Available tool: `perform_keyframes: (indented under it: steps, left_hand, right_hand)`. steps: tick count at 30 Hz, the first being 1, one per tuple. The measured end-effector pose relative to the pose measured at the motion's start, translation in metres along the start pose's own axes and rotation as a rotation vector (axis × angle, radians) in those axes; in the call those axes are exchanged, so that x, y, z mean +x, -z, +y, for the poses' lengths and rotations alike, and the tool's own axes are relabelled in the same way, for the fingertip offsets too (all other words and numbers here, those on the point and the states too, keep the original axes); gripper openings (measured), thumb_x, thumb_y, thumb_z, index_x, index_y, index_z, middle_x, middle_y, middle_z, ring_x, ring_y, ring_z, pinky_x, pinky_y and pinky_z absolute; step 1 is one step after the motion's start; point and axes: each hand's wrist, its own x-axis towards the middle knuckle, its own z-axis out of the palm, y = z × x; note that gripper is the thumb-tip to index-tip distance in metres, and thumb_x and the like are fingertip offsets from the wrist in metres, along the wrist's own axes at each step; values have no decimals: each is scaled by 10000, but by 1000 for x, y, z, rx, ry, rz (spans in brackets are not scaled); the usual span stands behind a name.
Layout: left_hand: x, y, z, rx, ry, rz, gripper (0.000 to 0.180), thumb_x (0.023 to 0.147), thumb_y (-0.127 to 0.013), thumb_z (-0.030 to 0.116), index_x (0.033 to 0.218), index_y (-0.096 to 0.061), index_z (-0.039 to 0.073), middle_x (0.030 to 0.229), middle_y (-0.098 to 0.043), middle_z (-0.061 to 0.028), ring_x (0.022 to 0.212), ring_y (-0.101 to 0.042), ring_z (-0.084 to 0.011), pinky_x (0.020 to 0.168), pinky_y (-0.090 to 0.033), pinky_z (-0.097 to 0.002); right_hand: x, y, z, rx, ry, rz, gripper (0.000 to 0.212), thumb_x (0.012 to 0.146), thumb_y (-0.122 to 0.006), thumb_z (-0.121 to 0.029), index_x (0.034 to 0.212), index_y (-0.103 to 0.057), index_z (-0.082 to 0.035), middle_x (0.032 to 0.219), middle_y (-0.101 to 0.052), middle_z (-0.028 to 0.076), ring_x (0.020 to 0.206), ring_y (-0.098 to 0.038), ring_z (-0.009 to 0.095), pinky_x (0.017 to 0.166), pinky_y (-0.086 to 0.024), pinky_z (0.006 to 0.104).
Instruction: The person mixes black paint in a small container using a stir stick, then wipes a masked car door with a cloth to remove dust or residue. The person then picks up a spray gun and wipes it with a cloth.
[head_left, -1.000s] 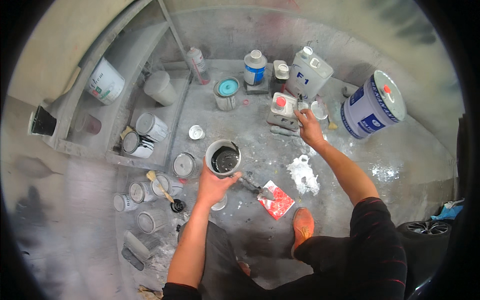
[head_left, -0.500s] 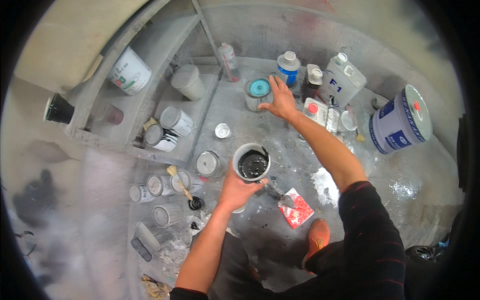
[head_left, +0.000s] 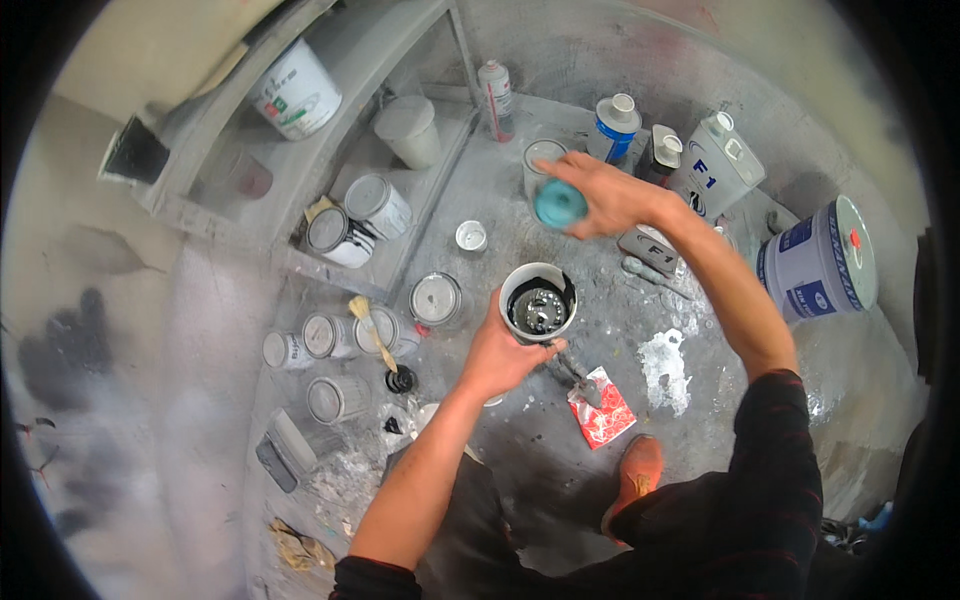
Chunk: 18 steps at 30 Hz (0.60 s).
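Observation:
My left hand [head_left: 492, 352] is wrapped round a pale cup [head_left: 537, 268], upright, with glossy black paint [head_left: 540, 310] in it. Between the fingers of my right hand [head_left: 625, 195] is a teal round thing [head_left: 560, 204], blurred by motion; I cannot tell whether it is a lid or a small tub. It hangs just in front of a grey-topped can [head_left: 535, 175], partly behind that hand. A small white cup [head_left: 471, 236] stands between the can and the paint cup. By my left fingertips a dark-smeared tool [head_left: 585, 390] lies on a red and white packet [head_left: 605, 420].
Several paint cans [head_left: 436, 298] stand left, with a brush [head_left: 370, 335] across one. A shelf [head_left: 300, 265] bears more cans. Far right are a spray can [head_left: 496, 100], blue-white bottle [head_left: 617, 125], square tin [head_left: 720, 165] and large pail [head_left: 815, 260]. White spill [head_left: 663, 370] marks the floor.
My right hand has taken the teal round thing off the far can and drawn it nearer. The view has shifted; my left hand still holds the paint cup.

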Motion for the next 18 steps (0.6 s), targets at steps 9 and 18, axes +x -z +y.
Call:
perform_keyframes:
  steps: [9,18]
  left_hand:
    - [11,-11,-7,-37,-18,-12,1046,712,-985,237,1545,-387,31,1470,-574,-179,1362,-588,-307,1139,-477,-422]
    - [15,-15,-13,-130,-5,-40,1106,679,-970,323,1547,-347,38,1466,-603,-177,1351,-618,-324,1095,-522,-442]
  right_hand:
    - [-37,54,-132,-67,172,-176,1117,683,-927,-300,1618,-376,-37,1276,-591,237,1177,-589,434,1007,-512,479]
    - [-34,-13,-128,-86,433,-24,886,740,-869,-364,1498,-548,-36,1420,-588,217,1281,-555,418,1098,-489,495]
